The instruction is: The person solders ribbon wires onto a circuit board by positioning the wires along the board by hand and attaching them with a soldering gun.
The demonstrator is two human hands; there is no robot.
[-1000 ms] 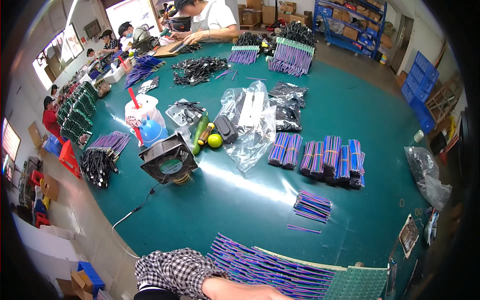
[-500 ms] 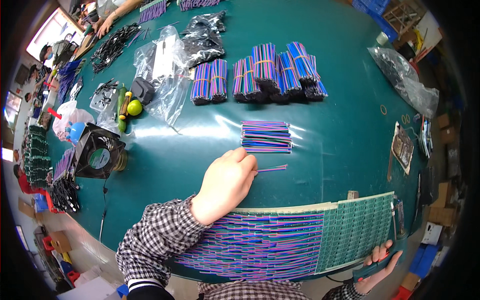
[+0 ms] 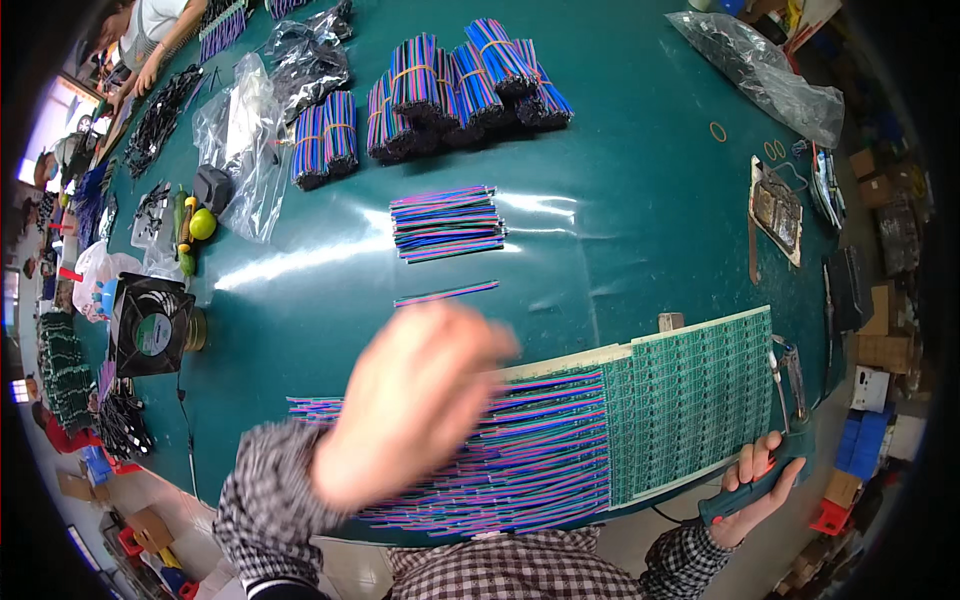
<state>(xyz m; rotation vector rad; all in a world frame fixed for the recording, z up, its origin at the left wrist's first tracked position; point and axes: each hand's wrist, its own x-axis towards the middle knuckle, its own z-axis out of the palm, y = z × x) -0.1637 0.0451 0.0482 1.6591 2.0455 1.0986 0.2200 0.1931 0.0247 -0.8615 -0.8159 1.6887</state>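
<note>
My left hand [image 3: 420,395], smeared by motion, is over the left part of the rows of multicoloured wire strips [image 3: 540,450]; whether its fingers hold anything cannot be made out. Just beyond it a single wire strip [image 3: 445,293] lies on the green table, with a small pile of wire strips [image 3: 447,224] farther away. At the lower right, my right hand [image 3: 752,485] is closed round the teal handle of a soldering gun [image 3: 738,500], its thin metal tip pointing away from me. Green circuit board panels [image 3: 690,405] lie between the hands, the wire strips along their left side.
Banded wire bundles [image 3: 415,80] lie at the back, beside clear plastic bags [image 3: 240,130]. A black fan [image 3: 150,325] stands left. A small block [image 3: 671,321] touches the panel's far edge. Rubber bands [image 3: 718,132] and a worn flat piece [image 3: 777,212] lie right. Another person's hand [image 3: 147,75] is far left.
My left hand has drawn back from the single wire strip toward the rows near me. The whole view has swung, so the table's things sit farther left. My right hand still grips the soldering gun.
</note>
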